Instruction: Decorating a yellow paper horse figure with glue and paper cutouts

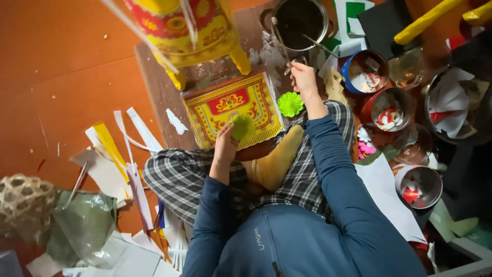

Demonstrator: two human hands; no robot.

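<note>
Paper flowers going onto a decorated sheet

Left hand [225, 141] pinches a green paper flower [242, 126] against the red-and-yellow patterned sheet [233, 107]; right hand [303, 77] grips a thin stick [284, 48] dipped toward the dark pot [300, 20]. Second green flower [290, 104] lies beside the sheet.

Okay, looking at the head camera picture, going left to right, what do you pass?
Woven basket → yellow paper strip → left hand holding a green paper flower → second green flower → right hand → blue-rimmed bowl → bowl of white paper.
</note>
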